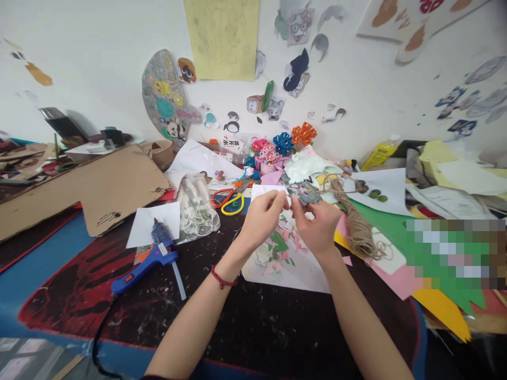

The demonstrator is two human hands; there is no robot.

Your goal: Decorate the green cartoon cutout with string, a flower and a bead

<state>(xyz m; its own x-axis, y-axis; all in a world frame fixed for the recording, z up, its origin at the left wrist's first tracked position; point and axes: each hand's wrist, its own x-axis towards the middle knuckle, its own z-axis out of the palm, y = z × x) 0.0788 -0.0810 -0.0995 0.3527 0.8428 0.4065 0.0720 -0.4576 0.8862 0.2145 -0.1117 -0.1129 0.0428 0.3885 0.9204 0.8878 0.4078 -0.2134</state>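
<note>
My right hand (318, 224) is closed on a grey-green paper cut-out (304, 193) with small drawn details, its upper part showing beyond the fingers. Close against it, my left hand (263, 217) has thumb and forefinger pinched together; whatever lies between them is too small to make out. Both hands are raised over a white sheet (295, 277) strewn with green, pink and white paper scraps (280, 241). Beyond the left hand lie scissors (233, 203) with one orange and one yellow handle.
A blue glue gun (152, 258) rests at left on the dark mat (253, 322), its cord trailing off the front. Beside it is a plastic bag (196, 206). Twine (356, 227) and coloured paper (396, 274) crowd the right; cardboard (114, 184) lies left, crocheted flowers (283, 142) behind.
</note>
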